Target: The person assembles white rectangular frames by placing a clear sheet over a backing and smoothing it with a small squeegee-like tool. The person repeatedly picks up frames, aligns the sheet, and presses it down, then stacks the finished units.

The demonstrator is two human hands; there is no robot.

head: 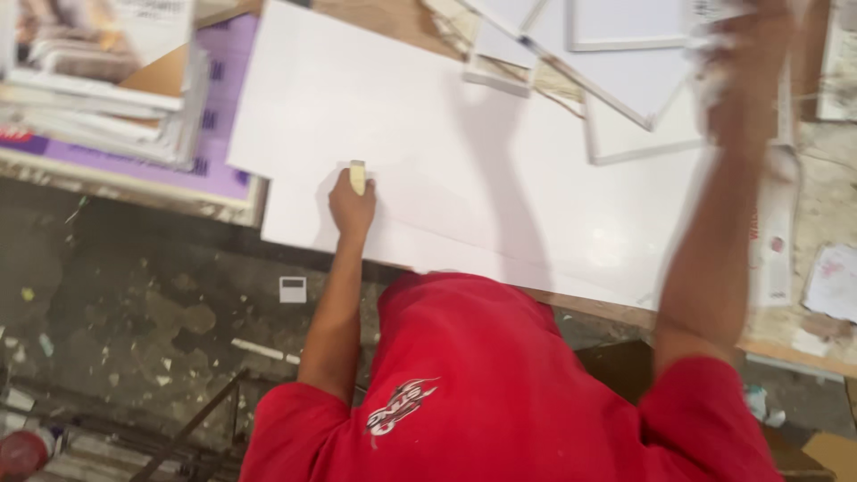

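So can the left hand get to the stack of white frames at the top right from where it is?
Probably not without letting go: the left hand grips a small pale tool on the white sheet, while the frames lie by the blurred right hand.

Small pale-yellow block (358, 176): upright, gripped at its lower end, standing on the large white board (464, 152) near its left edge. White board: flat, unmarked, lying on a second white sheet (428, 241).

A stack of printed sheets (98, 80) sits at the far left on a purple board (219, 134). White framed canvases (625, 71) lie fanned across the top of the bench. Down on the stained, littered floor (134, 303) there is a small white square scrap (292, 289) and a red-capped can (22, 451).
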